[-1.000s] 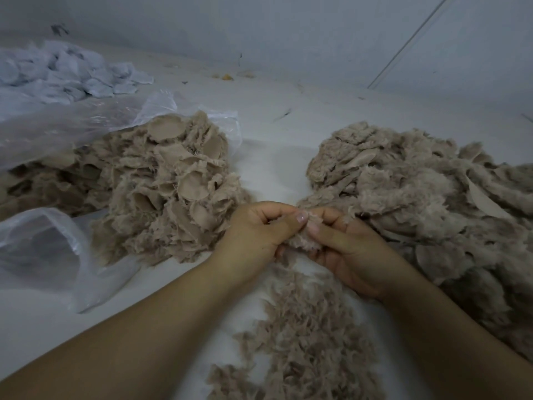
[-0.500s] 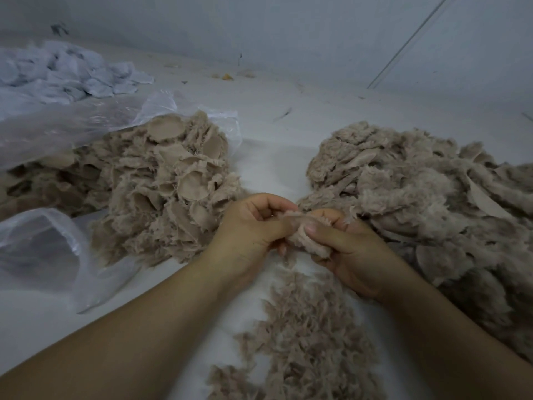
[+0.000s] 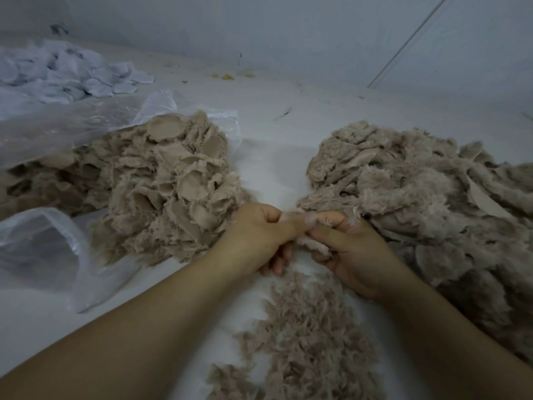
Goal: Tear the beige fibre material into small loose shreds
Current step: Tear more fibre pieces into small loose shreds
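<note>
While thumbs meet at centre, a person's left hand (image 3: 256,235) and right hand (image 3: 350,249) pinch one small tuft of beige fibre (image 3: 313,245) above a scattered bed of loose beige shreds (image 3: 311,336), between two heaped piles of beige fibre pieces (image 3: 161,186) on a white tabletop (image 3: 271,157).

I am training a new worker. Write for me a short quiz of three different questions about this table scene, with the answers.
1. True or false: both hands pinch one beige fibre piece.
2. Where do the small loose beige shreds lie? A) inside the clear plastic bag B) on the white table, below the hands
3. Fill in: the far-left pale fabric heap is ___ in colour.

Key: 1 true: left hand, right hand. 2 B. 3 blue-grey.
</note>
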Demonstrator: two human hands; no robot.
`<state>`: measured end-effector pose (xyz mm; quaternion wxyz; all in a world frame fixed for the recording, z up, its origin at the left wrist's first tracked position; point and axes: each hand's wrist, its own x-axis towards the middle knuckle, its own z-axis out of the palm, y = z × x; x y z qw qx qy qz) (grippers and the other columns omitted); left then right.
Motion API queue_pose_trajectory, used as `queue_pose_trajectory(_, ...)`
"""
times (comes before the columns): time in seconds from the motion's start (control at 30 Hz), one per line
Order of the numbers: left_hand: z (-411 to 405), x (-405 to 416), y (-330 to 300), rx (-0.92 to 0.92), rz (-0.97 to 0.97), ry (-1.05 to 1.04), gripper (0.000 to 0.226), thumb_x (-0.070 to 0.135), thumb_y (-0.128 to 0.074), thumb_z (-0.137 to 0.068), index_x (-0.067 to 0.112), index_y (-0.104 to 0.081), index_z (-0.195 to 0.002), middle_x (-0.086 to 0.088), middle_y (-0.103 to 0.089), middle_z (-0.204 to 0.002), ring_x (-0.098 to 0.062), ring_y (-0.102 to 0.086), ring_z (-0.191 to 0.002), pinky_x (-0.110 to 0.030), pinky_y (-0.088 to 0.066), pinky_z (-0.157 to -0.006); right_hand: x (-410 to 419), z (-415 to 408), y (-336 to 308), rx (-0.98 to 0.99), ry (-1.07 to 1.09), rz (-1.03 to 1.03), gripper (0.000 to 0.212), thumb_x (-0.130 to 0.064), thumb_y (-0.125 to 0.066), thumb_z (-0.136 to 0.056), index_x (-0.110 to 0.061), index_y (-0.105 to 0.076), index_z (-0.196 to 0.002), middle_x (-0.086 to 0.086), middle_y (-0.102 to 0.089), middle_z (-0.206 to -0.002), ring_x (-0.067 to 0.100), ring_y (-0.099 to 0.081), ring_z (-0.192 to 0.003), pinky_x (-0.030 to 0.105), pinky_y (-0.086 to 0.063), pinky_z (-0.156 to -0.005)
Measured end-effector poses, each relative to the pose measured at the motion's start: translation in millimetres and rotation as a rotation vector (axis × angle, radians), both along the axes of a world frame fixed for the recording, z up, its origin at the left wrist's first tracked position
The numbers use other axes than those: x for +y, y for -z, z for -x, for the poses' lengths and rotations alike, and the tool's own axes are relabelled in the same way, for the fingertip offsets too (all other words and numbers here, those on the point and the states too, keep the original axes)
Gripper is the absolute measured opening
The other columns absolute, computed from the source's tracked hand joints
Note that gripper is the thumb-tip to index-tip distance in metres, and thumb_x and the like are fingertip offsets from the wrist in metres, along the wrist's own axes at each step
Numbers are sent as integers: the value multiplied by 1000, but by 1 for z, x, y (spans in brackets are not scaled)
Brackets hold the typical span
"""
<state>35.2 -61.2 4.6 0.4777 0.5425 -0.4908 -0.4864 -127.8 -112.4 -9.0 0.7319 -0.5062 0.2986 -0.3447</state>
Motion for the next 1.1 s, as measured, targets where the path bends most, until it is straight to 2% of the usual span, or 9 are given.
queue_pose_trajectory(0.13,-7,-1,-3,-102,-76,144,22,11,-77,-81,13,-65,-63,-8,-62,-50,-15,-53,-35,-20,-37,-35,-1,3,1,-83,-62,-16,26,-14,-55,-93,9,-66,-97,29,-64,-84,37,-64,-77,40,-55,-75)
queue_pose_trajectory(0.23,-13,-3,-3,47,-61,117,20,17,-75,-80,8,-61,-71,-9,-60,-52,-17,-50,-35,-18,-34,-35,-1,2,-1,-138,-92,12,24,-13,-53,-92,-1,-73,-88,14,-67,-71,16,-63,-61,23,-53,-58)
queue_pose_trajectory(0.33,-10,-1,-1,78,-34,106,28,21,-70,-85,12,-57,-62,-9,-56,-50,-17,-46,-34,-19,-33,-37,1,1,-3,-161,-176,23,27,-15,-51,-96,3,-70,-96,23,-69,-85,26,-69,-77,30,-56,-70)
queue_pose_trajectory(0.47,-12,-7,-7,411,235,-241,18,14,-56,-96,3,-60,-83,-18,-59,-62,-22,-51,-41,-26,-41,-42,-4,0,-1,-129,9,-92,25,-31,-62,-85,-7,-60,-78,4,-45,-70,7,-42,-53,17,-40,-47)
queue_pose_trajectory(0.57,-12,-12,-11,647,331,-381,21,23,-54,-98,8,-49,-112,-17,-64,-101,-31,-70,-80,-38,-56,-61,-5,-2,-2,-115,35,-144,37,-40,-53,-85,-9,-63,-69,-1,-41,-63,5,-32,-49,15,-32,-42)
queue_pose_trajectory(0.73,13,-16,2,11,155,-126,18,-1,-54,-95,11,-68,-96,-2,-61,-121,-29,-63,-68,-36,-55,-54,-3,-4,-6,-114,-9,-120,46,-45,-47,-87,-9,-65,-65,-2,-39,-61,5,-30,-46,15,-31,-40)
queue_pose_trajectory(0.83,18,-24,0,-169,114,63,23,1,-46,-99,6,-68,-100,-13,-68,-105,-38,-65,-69,-46,-54,-60,-1,-4,-7,-111,-14,-96,43,-44,-47,-87,-10,-67,-69,-2,-38,-61,4,-29,-45,14,-30,-39)
queue_pose_trajectory(0.93,15,-26,4,-236,71,102,25,-4,-40,-99,-2,-65,-102,-13,-65,-78,-26,-59,-57,-33,-52,-50,0,-4,-8,-133,-20,-101,38,-41,-47,-89,-10,-68,-95,-1,-39,-61,4,-28,-45,15,-28,-38)
queue_pose_trajectory(1.1,9,-25,9,-98,110,-104,7,-4,-62,-89,-2,-69,-91,-23,-70,-81,-22,-66,-64,-28,-57,-63,-1,-4,-7,-141,90,-186,52,-42,-52,-83,-20,-47,-130,2,-43,-64,7,-34,-48,17,-33,-41)
